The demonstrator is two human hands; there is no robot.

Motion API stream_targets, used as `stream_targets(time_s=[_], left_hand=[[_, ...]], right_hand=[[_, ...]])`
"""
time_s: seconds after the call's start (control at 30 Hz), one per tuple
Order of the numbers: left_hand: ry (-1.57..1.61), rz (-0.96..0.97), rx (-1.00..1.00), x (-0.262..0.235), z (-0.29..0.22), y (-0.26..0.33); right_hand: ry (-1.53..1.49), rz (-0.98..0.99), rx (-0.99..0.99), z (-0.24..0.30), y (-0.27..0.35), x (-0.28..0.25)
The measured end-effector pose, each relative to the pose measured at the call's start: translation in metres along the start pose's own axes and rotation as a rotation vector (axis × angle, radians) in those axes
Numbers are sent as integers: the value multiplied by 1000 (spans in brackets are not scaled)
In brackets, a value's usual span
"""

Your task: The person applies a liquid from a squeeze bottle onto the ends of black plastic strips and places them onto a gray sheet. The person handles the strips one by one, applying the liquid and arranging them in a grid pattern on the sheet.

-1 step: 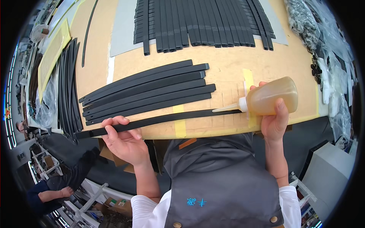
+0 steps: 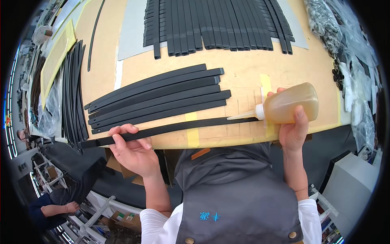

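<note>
- The left hand (image 2: 132, 148) sits nearest the body, fingers curled over the near end of a long black strip (image 2: 170, 128) and pinning it flat along the front edge of the workbench (image 2: 243, 77); a firm, even press here keeps the strip from sliding or bowing while glue goes on
- The right hand (image 2: 293, 128) is wrapped round a soft squeeze bottle (image 2: 289, 103) of amber glue, thumb up its side, bottle lying almost level with its white nozzle (image 2: 243, 116) aimed left and its tip on or just above the strip's far end
- A light, steady squeeze and a slow, even draw along the middle of the strip looks best, so the bead stays thin and does not spill onto the board
- Yellow tape marks (image 2: 191, 130) cross the bench under and beside the strip, handy as a guide for keeping it in line
- Just beyond lie more black strips (image 2: 158, 99), fanned side by side and close; the nozzle is better kept clear of them
- Farther back, a larger batch of dark strips (image 2: 215, 24) lies on a grey sheet (image 2: 132, 32), well apart
</note>
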State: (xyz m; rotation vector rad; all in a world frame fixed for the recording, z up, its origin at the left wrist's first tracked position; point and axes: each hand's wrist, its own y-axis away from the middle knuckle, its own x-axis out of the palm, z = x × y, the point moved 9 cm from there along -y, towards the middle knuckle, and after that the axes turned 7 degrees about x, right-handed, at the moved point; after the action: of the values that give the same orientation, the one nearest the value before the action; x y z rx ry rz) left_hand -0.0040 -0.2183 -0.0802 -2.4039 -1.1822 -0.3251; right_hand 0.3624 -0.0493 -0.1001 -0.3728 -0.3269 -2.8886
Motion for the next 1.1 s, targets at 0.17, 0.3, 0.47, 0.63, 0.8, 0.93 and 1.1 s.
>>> stream_targets(time_s=[0.17, 0.3, 0.47, 0.63, 0.8, 0.93, 1.1], left_hand=[[25, 10, 2, 1, 0, 0], [38, 25, -1, 3, 1, -1], [35, 31, 9, 4, -1, -1], [31, 49, 31, 8, -3, 0], [36, 35, 15, 4, -1, 0], [-69, 1, -4, 0, 0, 2], [-440, 100, -306, -13, 1, 17]], right_hand=[[8, -1, -4, 1, 0, 3], [-33, -62, -6, 4, 0, 7], [-50, -87, 15, 3, 1, 6], [-61, -81, 22, 3, 1, 7], [-37, -22, 32, 0, 0, 4], [-209, 5, 11, 5, -1, -5], [-634, 16, -28, 16, -8, -27]])
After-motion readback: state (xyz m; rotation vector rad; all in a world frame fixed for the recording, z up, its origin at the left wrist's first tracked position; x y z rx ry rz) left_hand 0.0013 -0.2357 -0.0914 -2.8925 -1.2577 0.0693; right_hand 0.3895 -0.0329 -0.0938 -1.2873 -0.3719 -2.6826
